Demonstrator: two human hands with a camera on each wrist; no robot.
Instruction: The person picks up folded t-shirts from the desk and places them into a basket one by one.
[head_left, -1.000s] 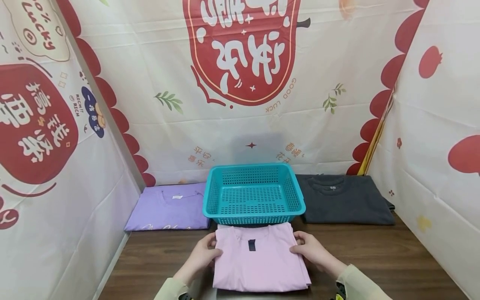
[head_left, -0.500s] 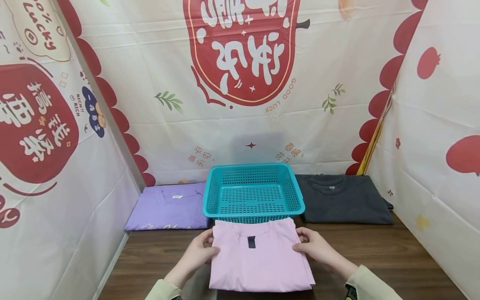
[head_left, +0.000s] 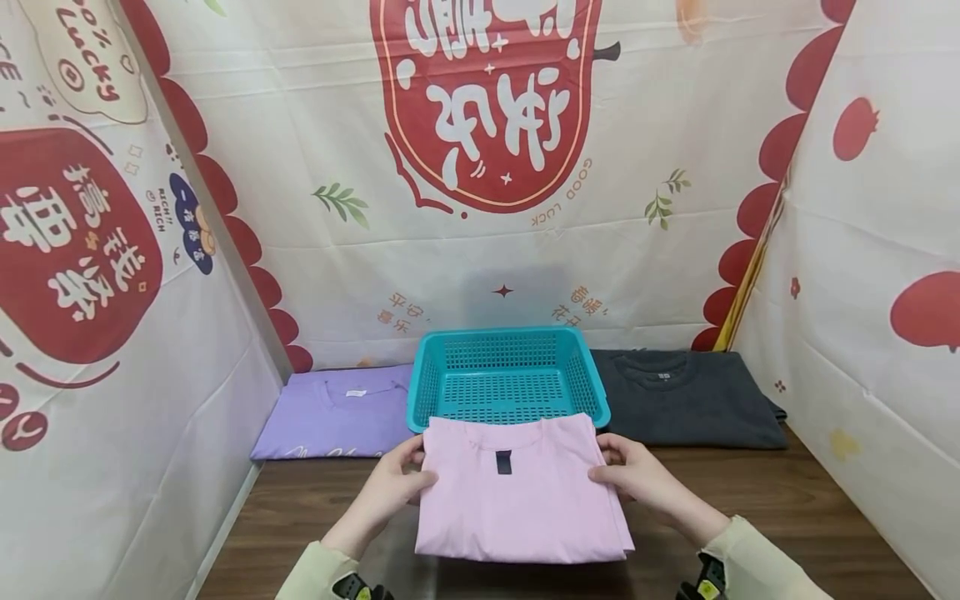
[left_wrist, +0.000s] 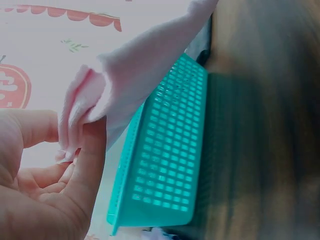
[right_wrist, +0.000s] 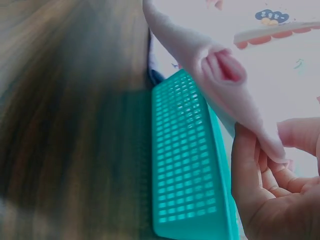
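A folded pink T-shirt (head_left: 521, 508) with a black neck label is held up level between both hands, lifted off the table. My left hand (head_left: 386, 492) pinches its left edge, thumb on top and fingers beneath. On the opposite edge my right hand (head_left: 648, 483) grips the same way. Both wrist views show the folded layers between thumb and fingers. Right behind the shirt stands a teal plastic basket (head_left: 510, 340), its front wall partly hidden by the shirt in the head view. Nothing lies inside the part of the basket that shows.
A folded purple T-shirt (head_left: 330, 421) lies left of the basket, and a folded dark grey T-shirt (head_left: 686, 408) lies right of it. All rest on a dark wood table (head_left: 300, 517). Printed white cloth (head_left: 465, 250) encloses the back and both sides.
Both hands have raised the pink T-shirt from the table and moved it forward, so its collar edge now overlaps the basket's front rim. The basket and the other shirts have stayed put.
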